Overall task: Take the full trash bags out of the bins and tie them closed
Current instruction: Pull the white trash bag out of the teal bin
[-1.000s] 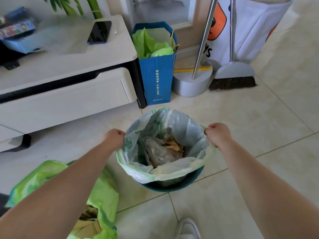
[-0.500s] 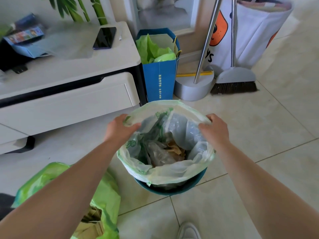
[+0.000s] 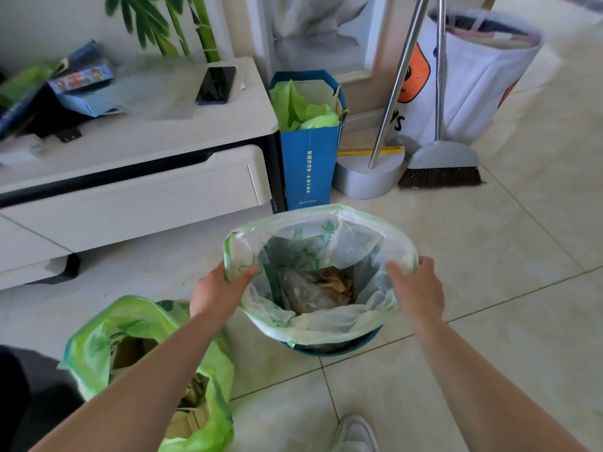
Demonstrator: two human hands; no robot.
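Observation:
A thin white trash bag with green leaf print sits in a round teal bin on the tiled floor at the centre. Its mouth is pulled up and held wide open, with crumpled plastic and brown paper waste inside. My left hand pinches the bag's left rim, thumb inside. My right hand grips the right rim. A second, bright green bag with cardboard in it stands open at the lower left, partly behind my left forearm.
A white low cabinet with a phone on top stands at the left. A blue paper bag with green plastic is beside it. Further right are a broom, a dustpan base and a white fabric bag. My shoe is at the bottom.
Both hands have lifted the bag's rim off the bin edge and upward. The mouth now stands taller and wider above the bin.

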